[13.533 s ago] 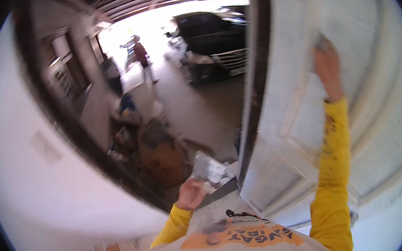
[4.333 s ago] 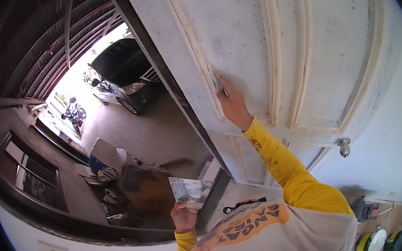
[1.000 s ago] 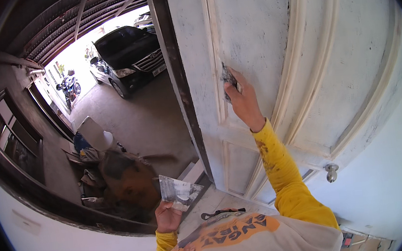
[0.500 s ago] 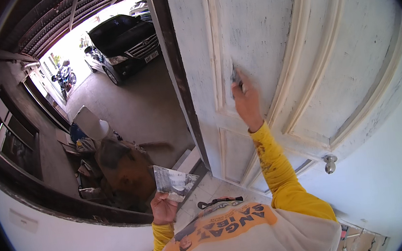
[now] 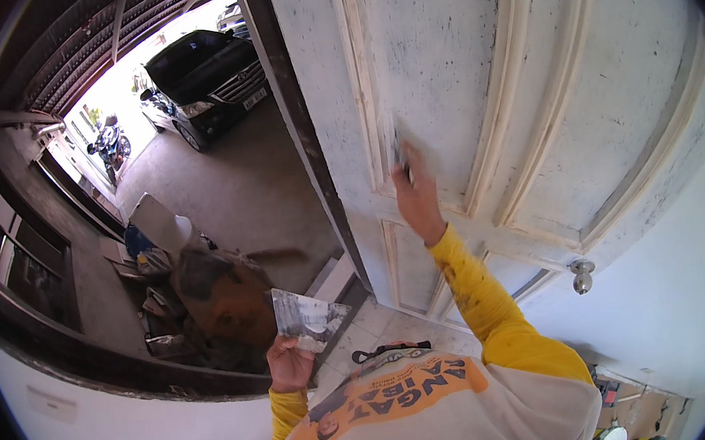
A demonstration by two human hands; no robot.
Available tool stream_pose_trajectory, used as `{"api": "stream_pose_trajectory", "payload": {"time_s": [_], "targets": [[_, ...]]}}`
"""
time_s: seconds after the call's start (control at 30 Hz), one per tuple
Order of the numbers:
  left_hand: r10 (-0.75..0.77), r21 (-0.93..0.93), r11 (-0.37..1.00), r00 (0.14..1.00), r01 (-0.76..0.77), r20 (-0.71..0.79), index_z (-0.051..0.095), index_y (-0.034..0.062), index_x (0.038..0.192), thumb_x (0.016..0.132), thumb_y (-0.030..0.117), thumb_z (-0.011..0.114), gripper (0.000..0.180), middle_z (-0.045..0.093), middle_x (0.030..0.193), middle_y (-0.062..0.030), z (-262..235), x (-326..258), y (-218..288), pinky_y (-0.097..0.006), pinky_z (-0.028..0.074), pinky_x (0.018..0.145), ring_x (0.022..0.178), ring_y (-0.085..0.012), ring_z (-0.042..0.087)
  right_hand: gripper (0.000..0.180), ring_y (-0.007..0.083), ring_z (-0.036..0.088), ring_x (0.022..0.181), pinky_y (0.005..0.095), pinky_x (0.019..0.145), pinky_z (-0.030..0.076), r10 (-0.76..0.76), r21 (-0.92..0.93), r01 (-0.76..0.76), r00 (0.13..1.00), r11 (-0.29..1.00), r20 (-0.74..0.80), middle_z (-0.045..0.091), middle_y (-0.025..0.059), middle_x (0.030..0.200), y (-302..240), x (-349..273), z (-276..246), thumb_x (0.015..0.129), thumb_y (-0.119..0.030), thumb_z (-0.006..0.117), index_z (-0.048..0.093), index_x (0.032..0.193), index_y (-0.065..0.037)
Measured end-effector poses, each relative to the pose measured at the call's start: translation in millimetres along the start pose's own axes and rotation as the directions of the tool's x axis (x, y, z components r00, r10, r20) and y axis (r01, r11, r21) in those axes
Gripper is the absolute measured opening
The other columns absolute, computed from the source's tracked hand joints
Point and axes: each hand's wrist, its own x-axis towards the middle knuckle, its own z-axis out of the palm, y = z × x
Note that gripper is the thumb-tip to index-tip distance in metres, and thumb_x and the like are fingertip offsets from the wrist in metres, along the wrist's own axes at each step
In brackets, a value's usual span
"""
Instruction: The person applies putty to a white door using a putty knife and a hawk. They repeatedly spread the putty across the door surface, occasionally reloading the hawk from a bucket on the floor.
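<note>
Head camera looks along a white panelled door (image 5: 545, 100), its paint worn and speckled with dark flecks, standing open beside a dark door frame (image 5: 297, 132). The right hand (image 5: 417, 199) is raised against the door's face, near the raised moulding between two panels, and is closed on a small dark scraper (image 5: 398, 153). The scraper's long axis runs roughly up and down the door, with its working end pointing up and away from the wrist and pressed to the paint. Most of the tool is hidden by the fingers, so only a short dark stub shows above them and its blade shape cannot be made out. The yellow sleeve (image 5: 483, 301) runs from that hand down to the shoulder.

The left hand (image 5: 288, 364) is held low, near the chest, gripping a folded sheet of sandpaper (image 5: 304, 318), grey and creased, by its lower edge; the sheet fans upward and to the right. Whether the sheet has one layer or several cannot be told.

Lower on the door, near its right edge, a round metal doorknob (image 5: 581, 276) sticks out. Beyond the doorway a concrete floor (image 5: 231, 189) carries a heap of clutter (image 5: 198, 294), blurred and dim, with a dark car (image 5: 202, 69) and a parked motorcycle (image 5: 107, 142) farther out in bright light.
</note>
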Motion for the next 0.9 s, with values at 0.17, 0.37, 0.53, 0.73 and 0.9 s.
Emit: {"api": "stream_pose_trajectory", "payload": {"time_s": [0.17, 0.37, 0.53, 0.73, 0.9], "targets": [[-0.044, -0.047, 0.998, 0.997, 0.047, 0.061, 0.064, 0.0065, 0.101, 0.085, 0.012, 0.051, 0.022, 0.066, 0.112, -0.0095, -1.1, 7.1, 1.5, -0.041, 0.056, 0.082, 0.102, -0.0262, 0.065, 0.045, 0.0311, 0.059, 0.109, 0.0354, 0.097, 0.044, -0.016, 0.051, 0.015, 1.0, 0.999, 0.023, 0.06, 0.0237, 0.124, -15.5, 26.1, 4.4, 0.099, -0.02, 0.054, 0.047, 0.137, 0.004], [-0.051, -0.046, 0.998, 0.996, 0.048, -0.068, 0.062, 0.0015, 0.113, 0.082, 0.008, 0.049, 0.034, 0.064, 0.116, -0.013, -1.7, 10.7, 1.3, -0.04, 0.057, 0.082, 0.104, -0.0285, 0.064, 0.047, 0.0356, 0.052, 0.12, 0.0394, 0.105, 0.038, 0.026, 0.041, -0.024, 0.998, 0.999, -0.061, 0.053, 0.0238, 0.133, -5.8, 2.3, 21.5, 0.1, -0.018, 0.051, 0.044, 0.14, 0.005], [-0.088, -0.206, 0.971, 0.985, 0.118, 0.147, 0.054, -0.0027, 0.127, 0.081, 0.002, 0.05, 0.047, 0.063, 0.125, -0.0157, -22.9, 10.5, 3.9, -0.048, 0.047, 0.102, 0.117, -0.0334, 0.059, 0.052, 0.0418, 0.041, 0.133, 0.043, 0.11, 0.034, -0.046, -0.132, 0.031, 0.993, 0.991, -0.107, 0.041, 0.0277, 0.145, -3.0, -2.5, 53.9, 0.1, -0.017, 0.046, 0.033, 0.146, 0.004], [-0.013, -0.184, 0.981, 0.976, 0.054, 0.215, 0.057, -0.0003, 0.122, 0.082, 0.004, 0.049, 0.041, 0.064, 0.12, -0.0151, -21.8, 7.1, 0.7, -0.045, 0.052, 0.091, 0.11, -0.0323, 0.062, 0.048, 0.0346, 0.054, 0.118, 0.0372, 0.098, 0.044, 0.004, -0.03, -0.005, 1.0, 1.0, -0.025, 0.053, 0.0238, 0.132, -3.3, -7.4, 13.8, 0.098, -0.015, 0.054, 0.044, 0.142, 0.0], [-0.041, -0.068, 0.997, 0.999, 0.043, 0.031, 0.063, 0.0041, 0.107, 0.086, 0.009, 0.048, 0.026, 0.065, 0.113, -0.0092, 12.0, 2.2, 6.1, -0.035, 0.059, 0.072, 0.102, -0.0255, 0.065, 0.047, 0.0417, 0.051, 0.125, 0.04, 0.107, 0.038, 0.128, 0.107, -0.13, 0.991, 0.986, 0.031, 0.055, 0.0263, 0.132, -20.1, 26.6, 13.7, 0.099, -0.019, 0.047, 0.043, 0.143, -0.002]]}}
